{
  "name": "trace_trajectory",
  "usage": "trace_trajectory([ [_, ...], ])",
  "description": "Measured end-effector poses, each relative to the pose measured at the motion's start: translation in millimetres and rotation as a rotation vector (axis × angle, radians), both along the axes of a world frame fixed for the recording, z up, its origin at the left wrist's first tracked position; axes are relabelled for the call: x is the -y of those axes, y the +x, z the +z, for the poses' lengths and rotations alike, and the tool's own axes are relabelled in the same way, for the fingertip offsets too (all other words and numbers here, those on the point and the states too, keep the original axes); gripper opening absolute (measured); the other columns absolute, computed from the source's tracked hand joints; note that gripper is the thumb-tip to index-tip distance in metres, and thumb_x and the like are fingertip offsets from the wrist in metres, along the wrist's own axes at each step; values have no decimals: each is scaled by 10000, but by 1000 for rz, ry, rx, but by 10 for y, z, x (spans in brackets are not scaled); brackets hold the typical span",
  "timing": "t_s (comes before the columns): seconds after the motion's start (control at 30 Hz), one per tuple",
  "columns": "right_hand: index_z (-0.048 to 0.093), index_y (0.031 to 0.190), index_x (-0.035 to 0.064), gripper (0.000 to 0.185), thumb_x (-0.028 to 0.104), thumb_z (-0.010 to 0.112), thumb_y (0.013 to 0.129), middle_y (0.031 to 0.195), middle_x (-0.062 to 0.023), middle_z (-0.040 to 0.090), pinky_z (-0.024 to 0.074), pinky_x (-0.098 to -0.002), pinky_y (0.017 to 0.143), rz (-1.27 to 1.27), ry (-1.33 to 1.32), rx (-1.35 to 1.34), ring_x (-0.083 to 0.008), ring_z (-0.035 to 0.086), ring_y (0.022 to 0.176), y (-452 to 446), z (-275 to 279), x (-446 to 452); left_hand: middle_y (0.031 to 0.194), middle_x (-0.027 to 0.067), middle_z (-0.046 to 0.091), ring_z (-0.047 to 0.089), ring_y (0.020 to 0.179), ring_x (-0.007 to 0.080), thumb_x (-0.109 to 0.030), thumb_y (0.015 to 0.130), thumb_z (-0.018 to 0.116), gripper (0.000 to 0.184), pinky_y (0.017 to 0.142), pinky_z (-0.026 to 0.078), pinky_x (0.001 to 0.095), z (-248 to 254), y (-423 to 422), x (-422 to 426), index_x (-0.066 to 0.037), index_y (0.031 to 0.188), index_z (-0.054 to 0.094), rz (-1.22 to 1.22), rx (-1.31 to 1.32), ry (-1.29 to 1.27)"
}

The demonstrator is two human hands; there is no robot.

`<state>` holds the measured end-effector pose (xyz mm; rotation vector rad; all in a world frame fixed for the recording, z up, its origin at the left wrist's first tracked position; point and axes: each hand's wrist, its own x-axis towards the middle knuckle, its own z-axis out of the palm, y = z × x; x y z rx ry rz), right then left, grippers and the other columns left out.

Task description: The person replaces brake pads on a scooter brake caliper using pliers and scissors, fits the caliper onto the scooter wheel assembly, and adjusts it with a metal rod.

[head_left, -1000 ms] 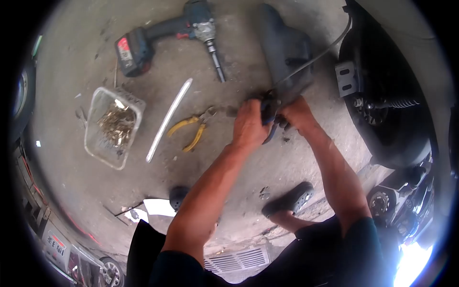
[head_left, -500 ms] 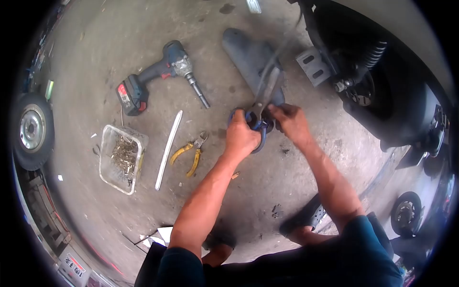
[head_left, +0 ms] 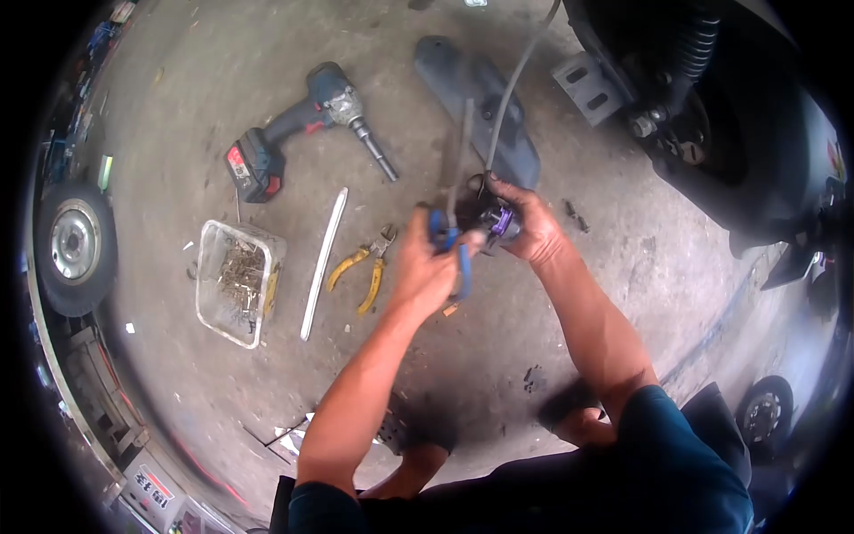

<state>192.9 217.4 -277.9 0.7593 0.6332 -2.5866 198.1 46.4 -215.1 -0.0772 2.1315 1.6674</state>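
My left hand [head_left: 425, 274] is closed around the blue handles of a pair of scissors [head_left: 463, 274], whose long blades point away from me and are smeared by motion. Close beside it, my right hand [head_left: 539, 228] grips a small round black part with purple on it [head_left: 503, 222]. A thin grey cable [head_left: 511, 89] runs from that part up towards the vehicle at the top right. Beyond both hands a dark grey elongated plastic cover [head_left: 511, 147] lies on the floor, partly behind the cable and blades.
Left of my hands are yellow-handled cutters [head_left: 360, 267], a white strip [head_left: 324, 264], a cordless impact wrench [head_left: 307, 120] and a plastic tub [head_left: 203, 298] of small metal fasteners. A dark vehicle [head_left: 712, 169] with a coil spring stands right. A wheel [head_left: 76, 247] is far left.
The scissors have swung left and lower, away from the cable. My right hand has turned, and the black and purple part now shows in it. The view has shifted slightly.
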Motion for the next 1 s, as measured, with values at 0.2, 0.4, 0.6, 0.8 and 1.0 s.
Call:
trace_trajectory([
  [0.2,614,1009,53,242,262,604,887,907,-97,659,568,-416,704,-141,-3,-52,-247,651,789,-44,-406,46,902,95,620,601,762,175,-193,806,763,466,697,497,307,190,238,964,2,1169,545,-462,177,-479],
  [0.4,603,1008,40,286,294,583,878,869,-100,640,557,-357,704,-286,179,-66,-233,641,765,-55,-447,188,1111,272,597,619,986,448,-117,784,689,551,901,482,474,370,692,1068,41,1262,467,-700,-191,-820],
  [0.6,595,1034,29,319,314,572,893,887,-116,637,562,-363,719,-266,235,-116,-243,644,784,-26,-485,180,1155,304,555,598,999,478,-89,764,684,666,870,492,499,554,759,942,22,1335,361,-649,-133,-774],
  [0.8,592,1063,13,355,334,547,917,901,-125,638,559,-356,697,-295,301,-97,-241,644,775,-1,-302,237,1104,269,585,608,940,468,-32,766,657,743,831,493,496,554,743,802,-41,1432,329,-517,-125,-560],
  [1.0,600,1058,-24,395,341,530,922,861,-134,642,560,-357,676,-254,313,-200,-242,650,753,6,-461,214,945,148,588,625,778,195,-16,771,669,636,714,517,341,383,741,759,-28,1382,490,-485,-30,-406],
])
